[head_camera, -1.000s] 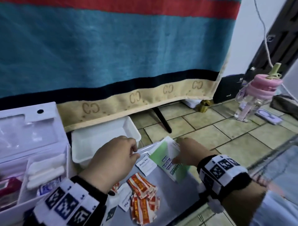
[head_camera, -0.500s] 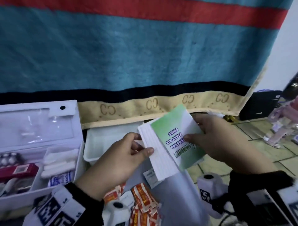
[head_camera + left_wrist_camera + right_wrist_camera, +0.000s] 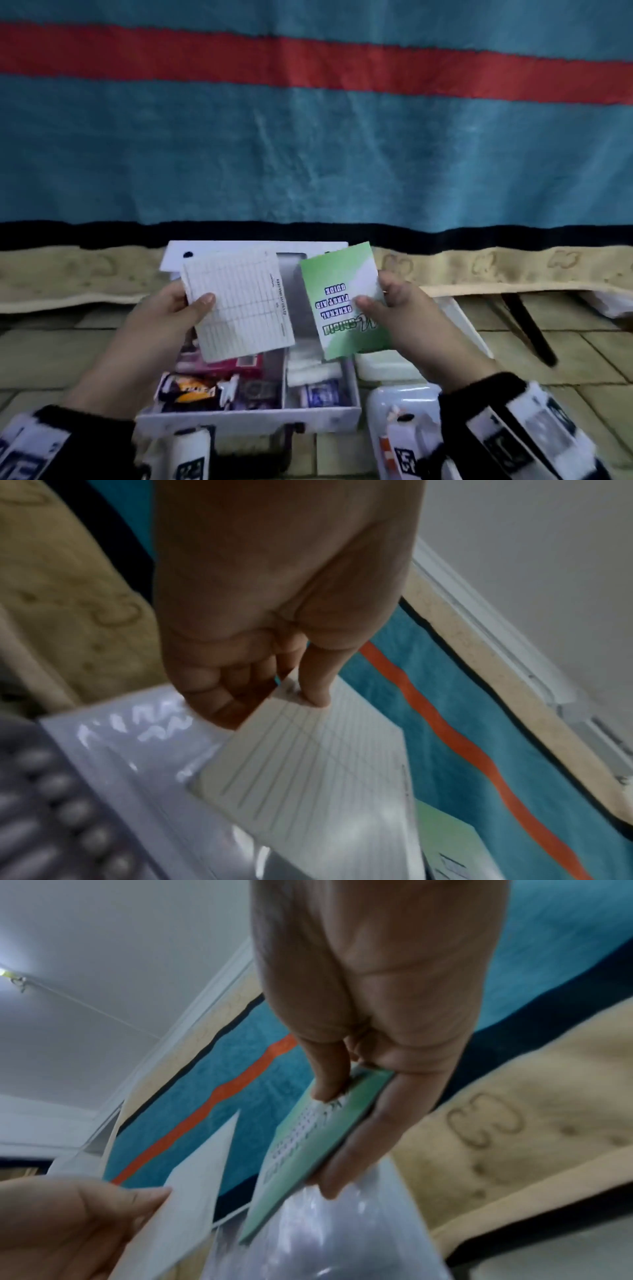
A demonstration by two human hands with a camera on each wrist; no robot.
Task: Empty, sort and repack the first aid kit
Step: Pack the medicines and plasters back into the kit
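The white first aid kit box (image 3: 246,416) lies open below both hands, its lid (image 3: 239,251) raised behind them. Inside I see a red box (image 3: 239,364), a dark and orange packet (image 3: 195,390), white gauze rolls (image 3: 313,366) and a small blue-printed packet (image 3: 320,394). My left hand (image 3: 171,315) pinches a white lined record card (image 3: 246,305) (image 3: 318,767) by its left edge. My right hand (image 3: 400,308) pinches a green and white first aid guide booklet (image 3: 342,298) (image 3: 308,1139), thumb on its cover. The two papers are held side by side above the kit, apart.
A teal blanket with a red stripe and beige border (image 3: 308,154) hangs right behind the kit. A white tray (image 3: 455,315) stands to the right of the kit on the tiled floor (image 3: 548,359). A black slanted leg (image 3: 527,325) stands farther right.
Both hands lifted the card and booklet off the surface at the right, pulled them apart, and carried them left over the open kit. The view swung left with them.
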